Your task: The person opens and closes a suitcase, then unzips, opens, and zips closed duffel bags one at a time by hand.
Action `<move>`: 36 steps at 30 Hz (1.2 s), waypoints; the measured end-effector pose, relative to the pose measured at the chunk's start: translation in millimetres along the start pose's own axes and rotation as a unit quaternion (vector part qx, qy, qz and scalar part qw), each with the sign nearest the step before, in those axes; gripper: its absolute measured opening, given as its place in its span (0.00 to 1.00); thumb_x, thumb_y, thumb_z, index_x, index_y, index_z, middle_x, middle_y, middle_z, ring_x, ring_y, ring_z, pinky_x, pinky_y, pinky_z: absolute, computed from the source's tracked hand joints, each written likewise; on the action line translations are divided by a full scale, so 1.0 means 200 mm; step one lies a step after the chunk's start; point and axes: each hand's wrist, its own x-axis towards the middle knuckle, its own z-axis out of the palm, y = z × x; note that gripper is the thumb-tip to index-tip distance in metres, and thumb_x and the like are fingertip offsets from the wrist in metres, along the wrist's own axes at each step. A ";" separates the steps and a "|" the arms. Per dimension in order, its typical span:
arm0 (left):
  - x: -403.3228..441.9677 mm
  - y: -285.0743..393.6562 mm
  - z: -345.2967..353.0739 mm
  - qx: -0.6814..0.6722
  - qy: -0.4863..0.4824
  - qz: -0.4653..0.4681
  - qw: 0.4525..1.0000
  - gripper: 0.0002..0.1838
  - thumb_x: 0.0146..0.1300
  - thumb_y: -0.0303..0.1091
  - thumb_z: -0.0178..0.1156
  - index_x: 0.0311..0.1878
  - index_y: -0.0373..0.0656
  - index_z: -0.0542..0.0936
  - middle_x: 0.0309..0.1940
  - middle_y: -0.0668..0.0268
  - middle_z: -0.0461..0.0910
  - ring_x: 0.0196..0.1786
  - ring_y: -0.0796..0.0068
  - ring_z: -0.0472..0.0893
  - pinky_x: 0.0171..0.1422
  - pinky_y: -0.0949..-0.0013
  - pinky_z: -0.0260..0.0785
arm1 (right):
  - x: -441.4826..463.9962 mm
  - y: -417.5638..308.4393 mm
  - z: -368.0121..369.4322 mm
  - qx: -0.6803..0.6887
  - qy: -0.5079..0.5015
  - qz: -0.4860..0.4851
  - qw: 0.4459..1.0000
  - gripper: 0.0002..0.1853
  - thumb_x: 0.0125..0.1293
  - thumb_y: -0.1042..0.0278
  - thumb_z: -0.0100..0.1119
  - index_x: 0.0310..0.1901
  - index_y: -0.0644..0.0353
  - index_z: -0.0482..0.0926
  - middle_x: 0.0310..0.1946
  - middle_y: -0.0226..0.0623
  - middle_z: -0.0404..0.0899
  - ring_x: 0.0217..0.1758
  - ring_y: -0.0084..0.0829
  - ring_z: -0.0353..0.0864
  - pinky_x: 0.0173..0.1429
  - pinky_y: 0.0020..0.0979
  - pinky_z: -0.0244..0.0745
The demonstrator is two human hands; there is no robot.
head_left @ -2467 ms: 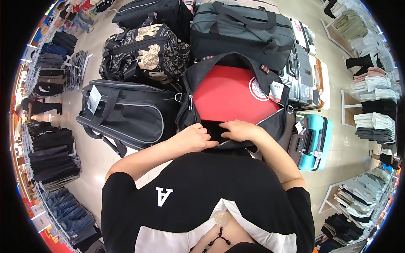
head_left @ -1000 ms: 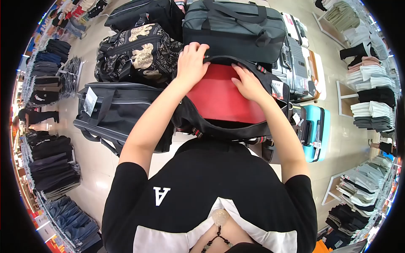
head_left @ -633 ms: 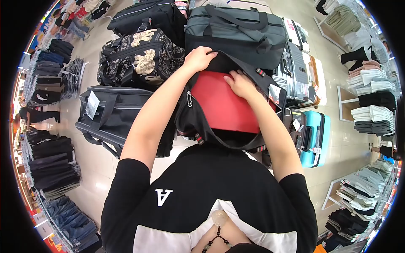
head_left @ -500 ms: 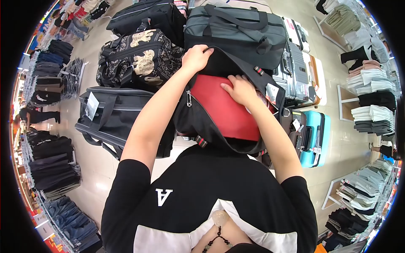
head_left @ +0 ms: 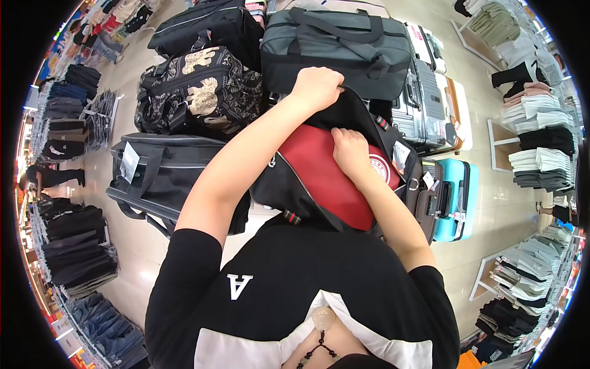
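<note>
A black bag [head_left: 283, 188] lies unzipped in front of me, with a red item [head_left: 319, 166] bearing a round white logo inside its opening. My left hand [head_left: 317, 88] is closed on the far rim of the bag and pulls it up. On the red item rests my right hand [head_left: 351, 151], fingers bent downward; whether it grips anything is hidden. A white tag [head_left: 401, 156] hangs at the bag's right side. Beyond it stands a dark grey duffel [head_left: 335, 52], and to the left a black bag with grey piping [head_left: 175, 175].
An elephant-print bag [head_left: 203, 89] and another black bag [head_left: 206, 31] are at the back left. A silver suitcase [head_left: 424, 107] and a turquoise suitcase [head_left: 458, 200] stand right. Clothes racks line both sides; a person [head_left: 58, 176] is at the far left.
My left hand has gone from the near edge to the far rim and shifted right, lifting it. My right hand now lies on the red item. The bag's opening has tilted and narrowed.
</note>
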 end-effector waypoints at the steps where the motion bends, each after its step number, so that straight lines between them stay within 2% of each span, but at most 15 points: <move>1: 0.02 0.00 0.00 0.011 0.021 0.005 1.000 0.10 0.55 0.43 0.61 0.31 0.47 0.82 0.28 0.63 0.82 0.37 0.61 0.82 0.40 0.59 0.73 | -0.02 -0.01 -0.02 0.002 0.026 -0.008 1.000 0.05 0.50 0.73 0.54 0.31 0.60 0.73 0.28 0.40 0.77 0.32 0.38 0.76 0.46 0.39 0.70; 5: 0.02 -0.02 -0.08 0.022 0.053 -0.038 0.998 0.11 0.57 0.45 0.58 0.31 0.47 0.81 0.29 0.63 0.82 0.36 0.60 0.82 0.39 0.58 0.73 | -0.10 -0.12 -0.09 0.030 0.084 -0.094 0.992 0.06 0.50 0.71 0.54 0.31 0.59 0.74 0.33 0.38 0.76 0.35 0.35 0.74 0.35 0.34 0.66; 7: 0.00 -0.05 -0.11 0.013 0.086 -0.052 0.995 0.11 0.57 0.44 0.58 0.32 0.47 0.81 0.30 0.63 0.82 0.36 0.60 0.82 0.38 0.58 0.73 | -0.19 -0.26 -0.08 -0.021 0.044 -0.131 0.990 0.10 0.50 0.69 0.54 0.35 0.60 0.75 0.35 0.37 0.76 0.39 0.36 0.74 0.39 0.34 0.67; 8: -0.01 -0.06 -0.13 0.015 0.084 -0.050 0.995 0.11 0.57 0.44 0.58 0.33 0.47 0.81 0.30 0.64 0.82 0.36 0.60 0.82 0.38 0.59 0.72 | -0.20 -0.29 -0.07 -0.005 0.032 -0.116 0.993 0.13 0.51 0.70 0.53 0.40 0.62 0.75 0.39 0.41 0.76 0.44 0.40 0.74 0.44 0.35 0.67; 11: -0.06 -0.04 -0.21 -0.006 0.049 -0.068 0.996 0.11 0.57 0.44 0.59 0.33 0.47 0.82 0.30 0.64 0.82 0.36 0.60 0.82 0.39 0.59 0.72 | -0.11 -0.22 -0.06 0.045 0.050 -0.018 0.998 0.14 0.52 0.71 0.52 0.42 0.64 0.74 0.45 0.46 0.73 0.49 0.43 0.72 0.48 0.39 0.67; 12: -0.07 -0.03 -0.23 -0.014 0.036 -0.077 0.996 0.12 0.56 0.45 0.60 0.33 0.48 0.82 0.29 0.63 0.83 0.36 0.60 0.82 0.39 0.59 0.73 | -0.05 -0.19 -0.08 0.065 0.104 -0.020 0.992 0.15 0.52 0.73 0.51 0.43 0.65 0.73 0.49 0.50 0.70 0.52 0.44 0.70 0.51 0.42 0.67; 13: -0.08 -0.02 -0.24 -0.020 0.031 -0.071 0.997 0.11 0.56 0.45 0.60 0.33 0.48 0.82 0.28 0.63 0.82 0.36 0.59 0.82 0.39 0.59 0.72 | 0.02 -0.16 -0.12 0.046 0.141 -0.039 0.988 0.15 0.52 0.75 0.51 0.43 0.66 0.72 0.50 0.51 0.69 0.53 0.45 0.70 0.55 0.43 0.67; 15: -0.09 0.01 -0.27 -0.032 0.023 -0.058 0.998 0.11 0.56 0.44 0.60 0.33 0.47 0.82 0.27 0.61 0.82 0.35 0.59 0.82 0.40 0.58 0.72 | 0.14 -0.11 -0.17 -0.022 0.163 -0.056 0.985 0.14 0.54 0.74 0.56 0.44 0.65 0.74 0.44 0.47 0.74 0.48 0.45 0.74 0.52 0.42 0.69; 16: -0.10 0.02 -0.28 -0.027 0.025 -0.052 0.998 0.11 0.56 0.43 0.60 0.33 0.47 0.83 0.27 0.61 0.82 0.35 0.59 0.82 0.39 0.59 0.72 | 0.17 -0.09 -0.16 -0.024 0.045 -0.027 0.998 0.15 0.55 0.73 0.55 0.45 0.65 0.75 0.43 0.47 0.76 0.46 0.44 0.76 0.52 0.40 0.70; 18: -0.11 0.02 -0.29 -0.014 0.048 -0.056 0.997 0.11 0.56 0.44 0.60 0.32 0.47 0.82 0.29 0.63 0.82 0.35 0.60 0.82 0.39 0.59 0.73 | 0.19 -0.06 -0.15 -0.028 -0.190 0.033 0.981 0.16 0.57 0.71 0.53 0.47 0.66 0.75 0.41 0.48 0.78 0.43 0.43 0.79 0.51 0.38 0.72; 21: -0.12 -0.01 -0.30 -0.005 0.084 -0.060 0.995 0.10 0.56 0.43 0.60 0.32 0.47 0.82 0.29 0.65 0.82 0.35 0.61 0.82 0.37 0.60 0.73 | 0.08 -0.14 -0.16 -0.034 -0.119 -0.003 0.992 0.16 0.60 0.69 0.50 0.48 0.67 0.76 0.39 0.49 0.81 0.38 0.41 0.82 0.48 0.35 0.74; 22: -0.12 -0.02 -0.30 -0.004 0.091 -0.062 0.994 0.10 0.56 0.43 0.60 0.32 0.47 0.82 0.29 0.65 0.82 0.35 0.61 0.82 0.37 0.60 0.73 | 0.05 -0.14 -0.15 -0.038 -0.098 -0.012 0.994 0.18 0.61 0.69 0.49 0.51 0.68 0.74 0.45 0.51 0.79 0.43 0.43 0.81 0.51 0.38 0.73; 25: -0.14 -0.03 -0.28 0.004 0.115 -0.064 0.991 0.10 0.55 0.43 0.60 0.32 0.47 0.82 0.29 0.65 0.83 0.34 0.61 0.82 0.36 0.60 0.73 | 0.01 -0.18 -0.18 -0.106 -0.071 -0.032 0.991 0.22 0.62 0.68 0.49 0.56 0.69 0.71 0.51 0.53 0.76 0.51 0.46 0.77 0.56 0.42 0.70; 28: -0.13 -0.01 -0.29 0.003 0.120 -0.070 0.990 0.10 0.55 0.42 0.60 0.32 0.47 0.82 0.29 0.65 0.83 0.34 0.61 0.82 0.37 0.60 0.73 | 0.01 -0.21 -0.20 -0.104 -0.125 -0.004 0.987 0.26 0.62 0.65 0.51 0.61 0.69 0.66 0.58 0.54 0.70 0.58 0.51 0.71 0.61 0.49 0.66; 36: -0.15 -0.01 -0.29 -0.043 0.136 -0.088 0.986 0.11 0.54 0.44 0.62 0.31 0.47 0.83 0.27 0.63 0.83 0.33 0.60 0.82 0.37 0.60 0.73 | -0.07 -0.32 -0.22 -0.120 -0.146 0.010 0.982 0.36 0.60 0.55 0.56 0.66 0.66 0.59 0.67 0.55 0.56 0.68 0.58 0.57 0.64 0.62 0.56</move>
